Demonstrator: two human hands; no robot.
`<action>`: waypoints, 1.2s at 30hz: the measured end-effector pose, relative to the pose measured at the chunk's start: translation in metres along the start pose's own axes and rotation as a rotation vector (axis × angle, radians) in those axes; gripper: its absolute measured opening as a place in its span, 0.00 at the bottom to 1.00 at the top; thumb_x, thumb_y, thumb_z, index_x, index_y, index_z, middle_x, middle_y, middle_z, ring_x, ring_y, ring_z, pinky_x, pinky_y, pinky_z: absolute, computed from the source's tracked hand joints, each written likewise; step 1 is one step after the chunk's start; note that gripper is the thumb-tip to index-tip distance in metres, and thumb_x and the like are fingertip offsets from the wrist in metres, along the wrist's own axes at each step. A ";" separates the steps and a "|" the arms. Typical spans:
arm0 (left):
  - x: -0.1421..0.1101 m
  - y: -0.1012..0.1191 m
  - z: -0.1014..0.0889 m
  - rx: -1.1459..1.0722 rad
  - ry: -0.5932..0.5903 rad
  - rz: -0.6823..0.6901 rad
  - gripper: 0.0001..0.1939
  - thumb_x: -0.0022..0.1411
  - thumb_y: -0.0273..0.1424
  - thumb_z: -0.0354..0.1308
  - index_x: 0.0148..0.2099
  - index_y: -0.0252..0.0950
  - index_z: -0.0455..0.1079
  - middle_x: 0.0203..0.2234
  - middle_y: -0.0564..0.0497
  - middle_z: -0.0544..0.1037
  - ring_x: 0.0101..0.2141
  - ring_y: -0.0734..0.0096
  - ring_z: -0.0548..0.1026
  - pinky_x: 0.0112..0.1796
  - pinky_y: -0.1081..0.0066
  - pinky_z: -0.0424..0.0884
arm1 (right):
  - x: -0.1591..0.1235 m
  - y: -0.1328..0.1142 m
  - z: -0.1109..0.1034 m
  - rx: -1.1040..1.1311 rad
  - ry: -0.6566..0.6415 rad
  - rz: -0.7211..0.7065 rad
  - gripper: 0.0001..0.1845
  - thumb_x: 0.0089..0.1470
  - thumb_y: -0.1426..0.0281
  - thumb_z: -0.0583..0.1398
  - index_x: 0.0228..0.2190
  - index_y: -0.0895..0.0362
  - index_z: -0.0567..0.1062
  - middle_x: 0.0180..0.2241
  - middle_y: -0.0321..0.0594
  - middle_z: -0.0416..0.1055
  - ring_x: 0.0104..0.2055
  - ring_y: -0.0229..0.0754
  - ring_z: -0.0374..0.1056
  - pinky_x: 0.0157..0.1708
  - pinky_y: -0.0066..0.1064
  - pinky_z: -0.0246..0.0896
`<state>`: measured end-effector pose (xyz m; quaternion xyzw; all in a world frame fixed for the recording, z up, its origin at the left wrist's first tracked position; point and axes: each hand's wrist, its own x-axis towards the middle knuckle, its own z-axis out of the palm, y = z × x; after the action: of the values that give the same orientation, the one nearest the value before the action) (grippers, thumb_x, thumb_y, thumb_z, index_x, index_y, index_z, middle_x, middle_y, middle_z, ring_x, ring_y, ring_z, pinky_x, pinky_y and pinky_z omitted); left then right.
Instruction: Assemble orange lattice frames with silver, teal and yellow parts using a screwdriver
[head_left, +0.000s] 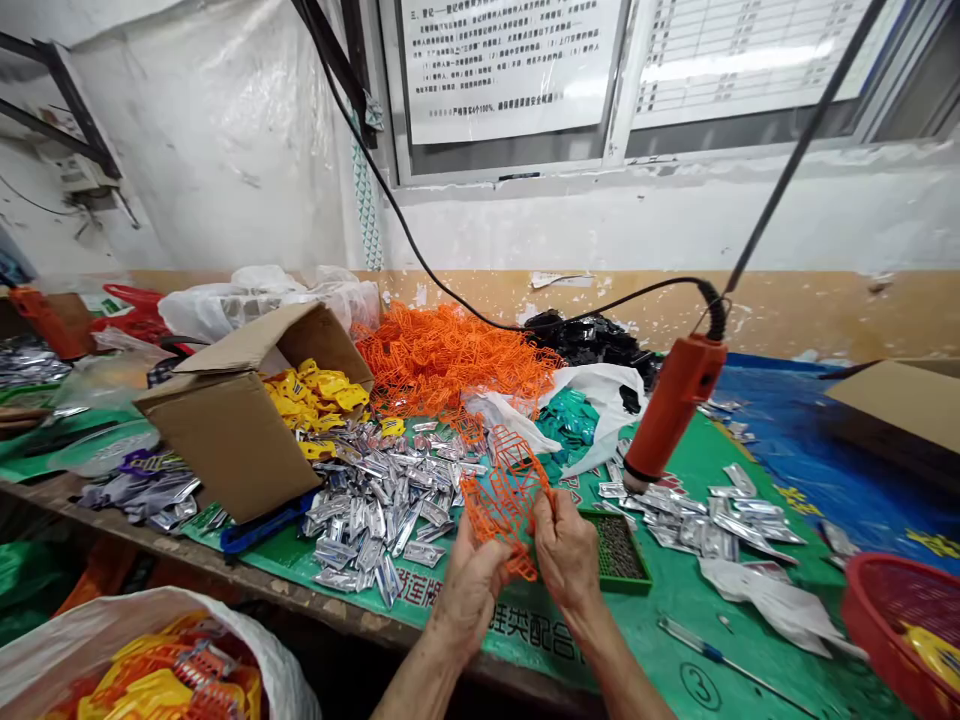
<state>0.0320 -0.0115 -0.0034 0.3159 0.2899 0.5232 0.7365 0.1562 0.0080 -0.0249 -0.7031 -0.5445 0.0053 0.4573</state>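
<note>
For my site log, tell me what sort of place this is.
Probably a packing workshop: silver sachets heaped on a green mat, orange plastic frames, and a cardboard carton of yellow pieces.

Green work mat (667, 625) bears a circled 3 (700, 686) near right and Chinese 框类配合 (529, 632) near middle; far notice (510, 70) reads 100%

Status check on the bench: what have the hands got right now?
Left hand and right hand both holding orange plastic lattice. Small green tray beside right hand. Orange handheld tool hanging beyond, not touching them.
</note>
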 end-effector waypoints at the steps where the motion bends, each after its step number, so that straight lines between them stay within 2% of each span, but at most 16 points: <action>1: -0.001 0.003 -0.002 -0.013 0.022 -0.013 0.34 0.50 0.22 0.59 0.60 0.41 0.58 0.44 0.48 0.77 0.35 0.67 0.77 0.36 0.68 0.73 | 0.002 -0.001 0.001 -0.003 -0.030 0.006 0.22 0.63 0.59 0.44 0.32 0.56 0.72 0.18 0.38 0.71 0.18 0.41 0.65 0.20 0.29 0.47; 4: -0.004 0.015 -0.010 -0.064 0.114 -0.059 0.31 0.50 0.22 0.61 0.57 0.41 0.60 0.42 0.49 0.77 0.32 0.66 0.78 0.35 0.65 0.75 | 0.012 -0.007 0.006 -0.024 -0.141 0.005 0.20 0.62 0.61 0.46 0.34 0.56 0.74 0.19 0.38 0.72 0.19 0.40 0.67 0.20 0.28 0.50; 7: -0.008 0.025 -0.019 -0.158 0.144 -0.125 0.23 0.57 0.31 0.60 0.55 0.40 0.62 0.40 0.47 0.78 0.32 0.61 0.79 0.35 0.59 0.76 | 0.029 -0.020 0.015 -0.060 -0.266 -0.015 0.17 0.60 0.59 0.52 0.35 0.56 0.75 0.21 0.37 0.74 0.24 0.40 0.70 0.23 0.27 0.55; 10: -0.010 0.030 -0.025 -0.199 0.196 -0.186 0.18 0.62 0.39 0.55 0.51 0.36 0.64 0.34 0.46 0.79 0.31 0.56 0.80 0.35 0.54 0.76 | 0.046 -0.026 0.018 -0.124 -0.373 -0.017 0.18 0.58 0.57 0.57 0.41 0.58 0.74 0.30 0.38 0.75 0.31 0.40 0.72 0.31 0.30 0.65; 13: -0.011 0.033 -0.030 -0.160 0.239 -0.210 0.15 0.63 0.37 0.55 0.48 0.34 0.66 0.33 0.45 0.79 0.32 0.55 0.81 0.37 0.56 0.77 | 0.062 -0.013 0.009 -0.239 -0.428 0.041 0.17 0.60 0.61 0.57 0.45 0.59 0.71 0.42 0.42 0.73 0.41 0.41 0.71 0.41 0.39 0.69; 16: -0.012 0.033 -0.033 -0.080 0.256 -0.202 0.13 0.59 0.31 0.60 0.47 0.33 0.68 0.36 0.45 0.79 0.32 0.57 0.81 0.36 0.60 0.77 | 0.079 0.012 -0.003 -0.383 -0.456 0.144 0.16 0.60 0.64 0.57 0.47 0.57 0.71 0.48 0.44 0.70 0.46 0.43 0.69 0.45 0.42 0.68; 19: -0.014 0.030 -0.033 -0.004 0.168 -0.210 0.17 0.55 0.29 0.64 0.47 0.34 0.70 0.40 0.44 0.78 0.33 0.59 0.81 0.33 0.66 0.76 | 0.095 0.032 -0.004 -0.487 -0.508 0.204 0.16 0.60 0.64 0.58 0.48 0.57 0.70 0.49 0.44 0.69 0.47 0.44 0.69 0.45 0.42 0.68; 23: -0.019 0.026 -0.036 0.071 0.041 -0.225 0.30 0.53 0.27 0.64 0.58 0.39 0.65 0.45 0.43 0.76 0.37 0.61 0.79 0.32 0.70 0.74 | 0.105 0.039 0.010 -0.570 -0.571 0.221 0.18 0.59 0.63 0.58 0.49 0.58 0.70 0.49 0.45 0.69 0.47 0.44 0.69 0.45 0.43 0.68; 26: -0.022 0.026 -0.041 0.124 0.021 -0.188 0.41 0.50 0.24 0.63 0.65 0.44 0.57 0.51 0.43 0.72 0.38 0.62 0.78 0.31 0.71 0.74 | 0.104 0.035 0.019 -0.610 -0.597 0.223 0.18 0.60 0.63 0.58 0.49 0.58 0.70 0.49 0.45 0.69 0.47 0.45 0.69 0.45 0.43 0.68; 28: -0.022 0.026 -0.045 0.200 0.029 -0.176 0.42 0.48 0.23 0.62 0.65 0.43 0.57 0.52 0.42 0.72 0.34 0.65 0.78 0.28 0.73 0.73 | 0.102 0.033 0.020 -0.625 -0.609 0.221 0.17 0.60 0.64 0.58 0.49 0.58 0.70 0.49 0.45 0.69 0.47 0.44 0.69 0.45 0.43 0.68; 29: -0.021 0.026 -0.046 0.257 0.044 -0.164 0.40 0.47 0.23 0.61 0.64 0.40 0.60 0.49 0.43 0.74 0.31 0.67 0.78 0.25 0.74 0.71 | 0.101 0.033 0.020 -0.630 -0.614 0.219 0.17 0.60 0.63 0.58 0.49 0.58 0.70 0.49 0.45 0.69 0.47 0.44 0.69 0.45 0.43 0.68; 31: -0.018 0.027 -0.048 0.379 0.072 -0.114 0.32 0.48 0.24 0.59 0.59 0.35 0.67 0.37 0.46 0.79 0.25 0.73 0.74 0.22 0.76 0.69 | 0.099 0.034 0.019 -0.637 -0.621 0.211 0.17 0.60 0.63 0.58 0.48 0.58 0.70 0.49 0.45 0.69 0.47 0.44 0.69 0.45 0.43 0.68; 34: -0.016 0.026 -0.048 0.512 0.084 -0.034 0.20 0.52 0.27 0.56 0.47 0.31 0.76 0.23 0.51 0.76 0.20 0.77 0.70 0.20 0.78 0.67 | 0.097 0.036 0.020 -0.640 -0.630 0.189 0.17 0.59 0.64 0.58 0.48 0.59 0.70 0.48 0.45 0.69 0.46 0.44 0.69 0.45 0.42 0.68; 36: -0.015 0.024 -0.048 0.550 0.121 -0.006 0.19 0.53 0.29 0.57 0.47 0.29 0.75 0.20 0.53 0.74 0.19 0.76 0.69 0.19 0.78 0.65 | 0.095 0.036 0.020 -0.638 -0.626 0.178 0.17 0.59 0.64 0.58 0.48 0.59 0.70 0.48 0.45 0.70 0.46 0.44 0.70 0.44 0.42 0.68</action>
<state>-0.0227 -0.0124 -0.0133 0.4713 0.4652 0.4406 0.6061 0.2118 0.0943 -0.0138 -0.8173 -0.5686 0.0889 0.0290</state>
